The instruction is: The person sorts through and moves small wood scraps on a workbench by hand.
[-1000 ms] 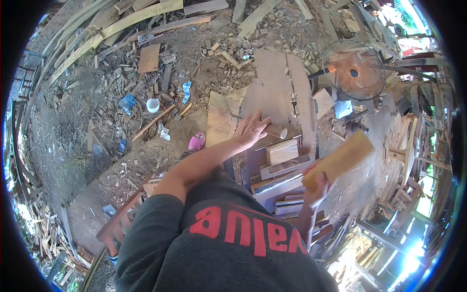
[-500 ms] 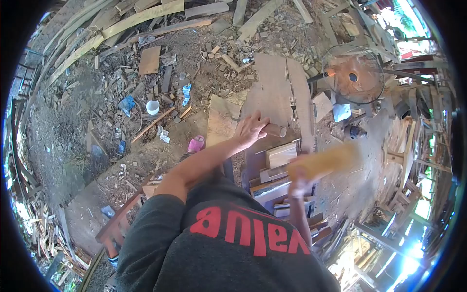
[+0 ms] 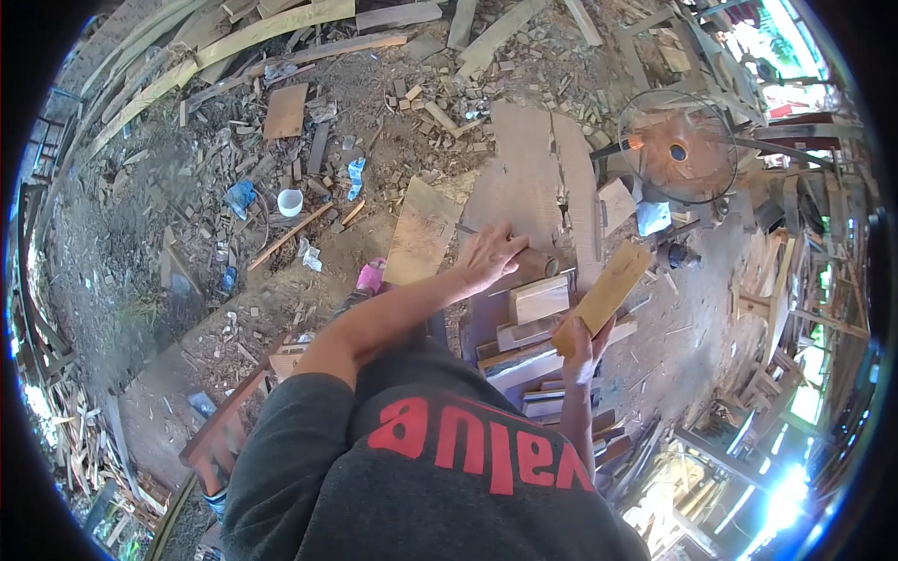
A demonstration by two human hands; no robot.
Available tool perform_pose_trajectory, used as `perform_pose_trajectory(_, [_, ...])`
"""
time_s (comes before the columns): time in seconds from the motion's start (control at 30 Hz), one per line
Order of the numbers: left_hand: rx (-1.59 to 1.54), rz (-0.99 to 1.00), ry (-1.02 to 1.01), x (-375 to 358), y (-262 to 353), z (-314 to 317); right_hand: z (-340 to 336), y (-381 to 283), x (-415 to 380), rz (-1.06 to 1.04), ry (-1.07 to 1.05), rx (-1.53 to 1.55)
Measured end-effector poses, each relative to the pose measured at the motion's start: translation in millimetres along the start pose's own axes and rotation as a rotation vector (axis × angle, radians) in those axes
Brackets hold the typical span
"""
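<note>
My right hand (image 3: pixel 584 353) grips the lower end of a short yellowish wooden block (image 3: pixel 610 288), which is tilted up and away to the right. My left hand (image 3: pixel 488 258) is closed, with its fingers curled at the end of a brown rounded wooden piece (image 3: pixel 540 263). A thin dark tip shows beyond the knuckles, and the rest of that piece is hidden under the hand. Just below, a pale wooden block (image 3: pixel 540 298) lies on top of several stacked wood pieces (image 3: pixel 524 363). Under the left hand is a broad brown plank (image 3: pixel 519 159) with a long crack.
A round wire-guarded fan (image 3: pixel 678 148) stands at the upper right. To the left lie a white cup (image 3: pixel 290 202), a blue plastic scrap (image 3: pixel 240 198) and many wood offcuts. A pale board (image 3: pixel 421 234) lies beside the plank. Long boards (image 3: pixel 234 51) line the far side.
My right hand has slowed, and the yellowish block, blurred and nearly level before, is now sharp and tilted more upright. My left hand stays almost in place.
</note>
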State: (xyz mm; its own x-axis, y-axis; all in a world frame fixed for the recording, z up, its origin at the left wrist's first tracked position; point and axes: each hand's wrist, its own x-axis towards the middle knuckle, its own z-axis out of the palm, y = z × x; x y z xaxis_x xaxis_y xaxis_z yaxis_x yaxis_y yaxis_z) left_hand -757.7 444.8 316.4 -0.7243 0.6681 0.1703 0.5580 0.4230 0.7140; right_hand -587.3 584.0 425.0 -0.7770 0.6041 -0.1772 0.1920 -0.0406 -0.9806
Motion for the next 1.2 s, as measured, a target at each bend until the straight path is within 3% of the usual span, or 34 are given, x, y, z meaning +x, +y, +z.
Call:
perform_pose_trajectory(0.53, [0.013, 0.017, 0.0, -5, -19, 6, 7, -3, -6, 0.049, 0.053, 0.047])
perform_pose_trajectory(0.67, [-0.062, 0.047, -0.015, -3, -24, 1, 13, -22, -5, -0.171, 0.056, 0.069])
perform_pose_trajectory(0.73, [-0.083, 0.069, -0.023, -4, -28, 1, 15, -19, -3, -0.442, 0.02, -0.092])
perform_pose_trajectory(0.8, [-0.089, 0.111, 0.051, -4, -33, 4, 3, 35, -11, -0.381, -0.01, -0.198])
perform_pose_trajectory(0.87, [-0.043, 0.11, 0.003, -9, -31, 6, 3, 53, -8, 0.126, -0.157, -0.374])
perform_pose_trajectory(0.93, [0.008, 0.085, -0.032, -6, -36, 1, -1, 26, -1, 0.239, -0.135, -0.064])
perform_pose_trajectory(1.0, [-0.12, 0.073, 0.023, -4, -33, -2, 6, 4, -1, 0.159, 0.021, 0.011])
perform_pose_trajectory(1.07, [-0.104, 0.107, 0.024, 1, -32, -13, 3, 9, 5, 0.075, 0.048, -0.055])
perform_pose_trajectory(1.13, [-0.641, -0.16, 0.118, 8, -25, -32, 2, 24, 2, 0.001, 0.073, -0.114])
perform_pose_trajectory(1.17, [-0.721, -0.282, 0.198, 9, -33, -23, 2, 35, -4, 0.095, 0.011, -0.086])
perform_pose_trajectory(1.2, [-0.718, -0.28, 0.187, 12, -38, -28, 4, 46, -10, 0.19, -0.051, -0.058])
